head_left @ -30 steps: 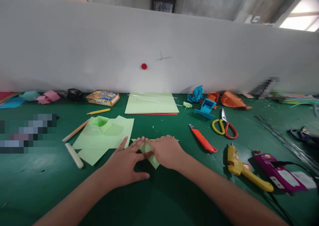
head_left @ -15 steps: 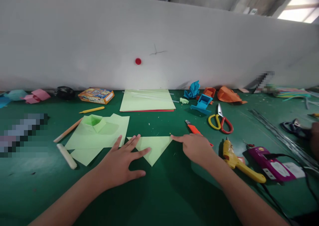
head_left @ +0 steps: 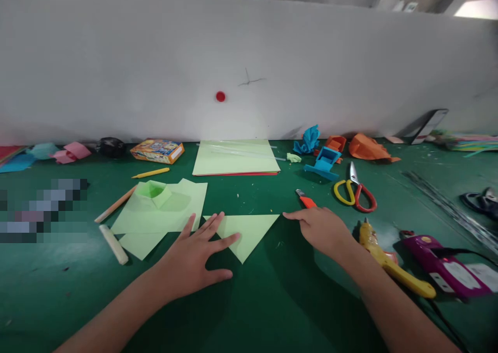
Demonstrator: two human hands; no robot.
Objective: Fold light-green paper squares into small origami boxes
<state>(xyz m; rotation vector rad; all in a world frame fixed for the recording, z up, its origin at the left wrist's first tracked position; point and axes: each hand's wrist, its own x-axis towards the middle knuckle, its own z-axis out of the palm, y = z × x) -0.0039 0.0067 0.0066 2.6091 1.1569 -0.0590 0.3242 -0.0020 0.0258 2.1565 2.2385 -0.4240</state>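
Observation:
A light green paper triangle [head_left: 245,234] lies on the green table in front of me, its long straight edge at the back and its point towards me. My left hand [head_left: 194,254] rests over the triangle's left end with fingers spread flat and holds nothing. My right hand [head_left: 322,231] is at the triangle's right corner. Its index finger stretches towards that corner while the other fingers curl under, and I see nothing in it. An orange box cutter [head_left: 307,201] is partly hidden behind the right hand.
Left are green paper sheets [head_left: 182,202], a small folded green paper box [head_left: 155,193] and a white stick [head_left: 113,245]. Right are scissors [head_left: 355,189], a yellow glue gun [head_left: 389,265] and a purple power strip [head_left: 439,265]. A paper stack [head_left: 237,161] lies by the white partition [head_left: 155,68].
My right hand has slid rightward along the triangle's back edge, from beside the left hand to just past the right corner. The left hand has stayed on the paper.

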